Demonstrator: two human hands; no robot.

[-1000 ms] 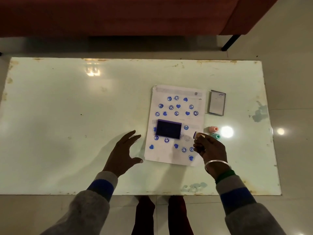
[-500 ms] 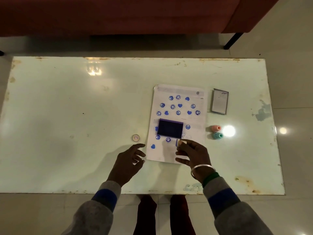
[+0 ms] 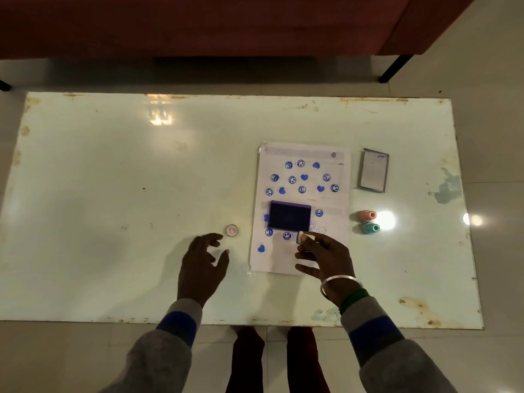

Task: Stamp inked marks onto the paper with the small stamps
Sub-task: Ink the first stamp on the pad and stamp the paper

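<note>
A white paper [image 3: 302,258] with several blue smiley and heart marks lies right of the table's centre. A dark blue ink pad [image 3: 289,218] sits on its middle. My right hand [image 3: 323,255] rests over the paper's lower right part and pinches a small blue stamp [image 3: 299,237] just below the pad's right corner. My left hand [image 3: 202,263] hovers open on the table left of the paper, holding nothing. A small round cap [image 3: 232,230] lies just above its fingertips. A pink stamp [image 3: 367,215] and a teal stamp [image 3: 370,228] lie on their sides right of the paper.
The ink pad's lid [image 3: 373,174] lies at the paper's upper right. The glossy pale green table [image 3: 113,180] has worn, rusty edges. A dark red sofa [image 3: 198,24] stands beyond the far edge. My feet show under the near edge.
My right hand moved left across the paper's lower part with the blue stamp. My left hand drew back toward me, uncovering the small round cap.
</note>
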